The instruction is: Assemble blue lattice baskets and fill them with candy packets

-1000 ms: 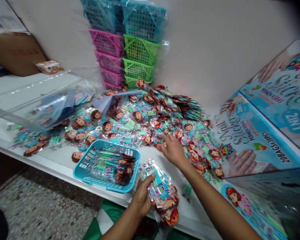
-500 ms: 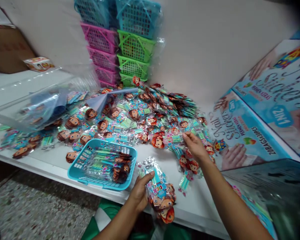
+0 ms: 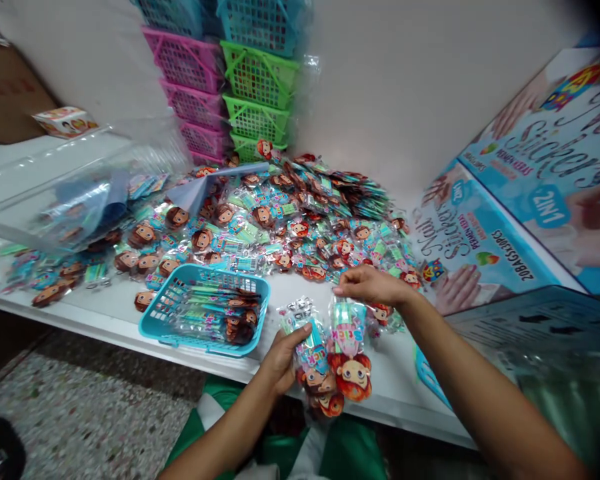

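My left hand (image 3: pixel 283 360) is closed around a stack of candy stick packets (image 3: pixel 314 357), clear sachets with doll-head cards, its thumb lying across the top one. Pinched by its upper end in my right hand (image 3: pixel 373 285) hangs a single red-haired packet (image 3: pixel 349 347), just right of the stack. To the left, a blue plastic basket (image 3: pixel 153 320) holds several packets laid in a row, heads toward the right. Behind both hands spreads a large loose pile of similar packets (image 3: pixel 260 217), some brown-haired, some red-haired.
Pink baskets (image 3: pixel 195 107) and green baskets (image 3: pixel 260 77) stand stacked against the wall. A clear plastic bin (image 3: pixel 10 203) lies at left. Printed nail sticker boxes (image 3: pixel 495 227) line the right side. The white table's front edge (image 3: pixel 105 330) runs close to my body.
My right hand has come from the pile toward me, carrying the red-haired packet beside the stack. My left hand still grips its stack. The camera view has shifted slightly.
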The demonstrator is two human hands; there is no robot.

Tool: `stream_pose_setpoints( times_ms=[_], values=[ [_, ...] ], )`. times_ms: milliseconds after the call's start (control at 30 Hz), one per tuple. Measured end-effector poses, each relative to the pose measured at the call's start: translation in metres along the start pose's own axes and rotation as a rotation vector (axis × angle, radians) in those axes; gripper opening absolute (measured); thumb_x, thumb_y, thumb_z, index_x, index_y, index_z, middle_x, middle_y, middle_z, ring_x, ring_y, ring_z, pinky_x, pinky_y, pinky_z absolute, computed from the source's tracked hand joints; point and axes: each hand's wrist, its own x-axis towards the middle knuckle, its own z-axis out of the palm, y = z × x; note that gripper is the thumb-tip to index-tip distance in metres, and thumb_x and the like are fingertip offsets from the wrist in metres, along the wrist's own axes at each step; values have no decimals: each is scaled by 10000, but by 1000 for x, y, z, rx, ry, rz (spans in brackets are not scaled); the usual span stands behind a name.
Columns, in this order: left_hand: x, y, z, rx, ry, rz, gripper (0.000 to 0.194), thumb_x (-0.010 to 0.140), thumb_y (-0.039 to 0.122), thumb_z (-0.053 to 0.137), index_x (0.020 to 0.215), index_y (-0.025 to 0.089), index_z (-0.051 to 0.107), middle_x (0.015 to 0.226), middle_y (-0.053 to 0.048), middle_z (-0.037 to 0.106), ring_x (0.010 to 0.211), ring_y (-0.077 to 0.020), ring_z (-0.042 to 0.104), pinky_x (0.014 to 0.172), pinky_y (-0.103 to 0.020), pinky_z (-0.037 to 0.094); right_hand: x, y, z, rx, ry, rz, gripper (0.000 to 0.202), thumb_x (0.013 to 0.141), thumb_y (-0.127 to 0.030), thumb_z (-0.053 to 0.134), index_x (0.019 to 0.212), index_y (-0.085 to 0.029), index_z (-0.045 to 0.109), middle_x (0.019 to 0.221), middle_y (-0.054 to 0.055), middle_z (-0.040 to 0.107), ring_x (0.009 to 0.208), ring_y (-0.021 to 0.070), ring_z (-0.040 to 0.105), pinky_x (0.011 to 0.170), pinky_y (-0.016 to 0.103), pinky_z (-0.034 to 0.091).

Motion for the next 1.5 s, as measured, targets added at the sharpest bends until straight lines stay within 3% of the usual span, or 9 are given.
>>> stream_pose_setpoints(
  times_ms=[267, 533, 733, 967, 1067, 1167, 1267, 1367, 1500],
  values=[
    [-5, -6, 6, -123, -181, 26, 519, 766, 391, 704, 1187, 117, 574, 1047, -136, 702, 993, -276, 661, 951, -402, 461, 24, -16, 27, -296, -221, 40, 440, 720, -592, 633, 666, -163, 556, 552, -43, 510, 498, 95, 440, 483, 219, 326],
    [-2, -9, -2, -86, -66, 12, 352, 657, 135, 763, 986, 106, 642, 832, -76, 708, 703, -196, 670, 817, -370, 490, 39, -22, 81, -687, 154, -337, 304, 908, -379, 501, 1147, -195, 532, 978, 56, 640, 844, 173, 581, 727, 268, 396],
    [-5, -9, -5, -39, -20, -13, 289, 647, 129, 733, 924, 130, 649, 747, -60, 689, 649, -199, 651, 731, -365, 493, 117, -38, 78, -773, 295, -268, 287, 946, -391, 423, 1083, -187, 571, 997, 77, 641, 899, 197, 585, 764, 286, 401],
    [-3, -7, -7, -43, -7, -41, 381, 567, 101, 744, 936, 124, 650, 702, -43, 667, 601, -184, 618, 661, -340, 488, 189, -59, 92, -735, 303, -241, 323, 738, -256, 680, 1029, -152, 588, 1033, 129, 616, 991, 287, 547, 840, 364, 390],
    [-2, -3, -12, -42, -28, -42, 341, 585, 116, 749, 913, 131, 658, 700, -40, 659, 610, -173, 610, 690, -335, 476, 173, -46, 59, -640, 287, -205, 169, 772, -236, 594, 922, -158, 593, 905, 71, 626, 871, 233, 572, 762, 325, 418],
    [-1, 0, -15, -36, -65, -36, 289, 632, 146, 749, 910, 143, 668, 767, -59, 673, 678, -185, 629, 776, -353, 462, 120, -35, 13, -531, 251, -190, 180, 808, -277, 524, 940, -160, 556, 870, 31, 611, 795, 176, 573, 699, 279, 438],
    [1, 2, -17, -24, -139, -58, 260, 676, 187, 747, 925, 155, 679, 824, -66, 681, 750, -198, 642, 859, -372, 437, 51, -35, -12, -335, -37, -200, 268, 801, -353, 564, 994, -170, 533, 863, 12, 600, 739, 139, 571, 651, 242, 442],
    [2, 2, -17, -3, -231, -105, 253, 694, 249, 751, 914, 141, 685, 831, -70, 685, 769, -211, 650, 863, -376, 442, 2, -42, -1, -356, -489, -100, 308, 752, -307, 623, 1027, -177, 573, 762, -21, 568, 644, 114, 524, 575, 210, 395],
    [2, -5, -13, -35, -360, -65, 402, 697, 336, 761, 1031, 134, 663, 915, -98, 699, 842, -238, 666, 864, -377, 459, -7, -50, 33, -748, -573, -5, 445, 633, -253, 694, 1059, -197, 580, 707, -37, 548, 598, 122, 486, 505, 208, 315]
  ],
)
